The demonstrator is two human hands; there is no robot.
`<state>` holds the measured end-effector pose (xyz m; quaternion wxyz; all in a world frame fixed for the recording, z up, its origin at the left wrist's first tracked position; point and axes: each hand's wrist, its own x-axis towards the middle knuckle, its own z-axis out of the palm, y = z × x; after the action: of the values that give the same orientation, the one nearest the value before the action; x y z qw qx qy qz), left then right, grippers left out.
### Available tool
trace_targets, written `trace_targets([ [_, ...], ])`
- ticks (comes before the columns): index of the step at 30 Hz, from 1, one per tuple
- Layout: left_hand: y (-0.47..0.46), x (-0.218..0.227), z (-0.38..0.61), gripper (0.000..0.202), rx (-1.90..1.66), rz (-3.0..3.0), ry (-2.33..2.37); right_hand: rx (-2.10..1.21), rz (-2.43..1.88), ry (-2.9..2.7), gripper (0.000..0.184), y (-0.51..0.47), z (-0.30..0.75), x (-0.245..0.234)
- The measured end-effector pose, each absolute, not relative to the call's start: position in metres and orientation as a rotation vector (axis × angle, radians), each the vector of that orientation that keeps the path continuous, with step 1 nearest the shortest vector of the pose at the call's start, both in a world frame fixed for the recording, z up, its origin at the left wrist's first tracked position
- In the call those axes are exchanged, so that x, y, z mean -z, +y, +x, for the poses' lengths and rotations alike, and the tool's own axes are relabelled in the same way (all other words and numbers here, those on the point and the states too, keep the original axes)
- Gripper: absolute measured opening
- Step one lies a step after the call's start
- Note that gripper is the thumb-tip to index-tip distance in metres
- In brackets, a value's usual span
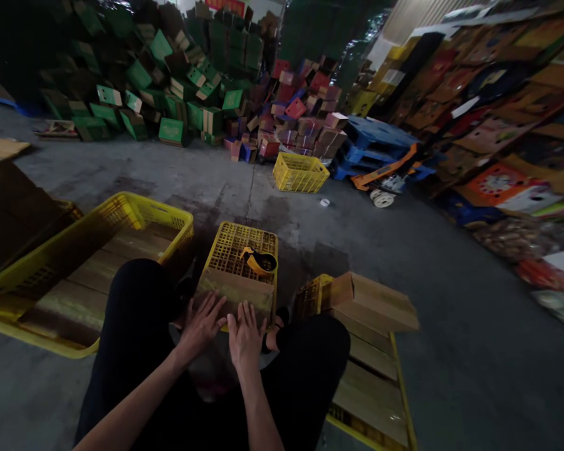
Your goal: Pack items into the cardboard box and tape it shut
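We have the cardboard box [244, 289] lying on the near end of the yellow lattice-topped crate [226, 243], directly beneath the fingers of our left hand [201, 329] and right hand [245, 335], both laid on it with fingers outstretched, grasping nothing. Along that crate's right edge we see a yellow-and-black tape dispenser [263, 265]. Left of the crate we see a large yellow bin [163, 217] holding cardboard pieces [87, 277]; right of it, a tilted carton [373, 305].
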<state>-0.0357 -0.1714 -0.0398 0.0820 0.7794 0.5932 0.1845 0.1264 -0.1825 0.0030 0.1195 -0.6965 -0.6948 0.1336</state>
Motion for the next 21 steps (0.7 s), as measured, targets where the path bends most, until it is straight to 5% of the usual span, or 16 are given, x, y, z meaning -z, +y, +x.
trace_targets([
  [12, -0.168, 0.044, -0.044, 0.061, -0.569, 2.163, 2.06, -0.275, -2.237, -1.827, 0.082, -0.186, 0.161, 0.01],
  [21, -0.159, 0.063, -0.007, 0.063, -0.654, 2.417, 1.572, -0.419, -1.964, -2.124, 0.07, -0.161, 0.103, -0.014],
])
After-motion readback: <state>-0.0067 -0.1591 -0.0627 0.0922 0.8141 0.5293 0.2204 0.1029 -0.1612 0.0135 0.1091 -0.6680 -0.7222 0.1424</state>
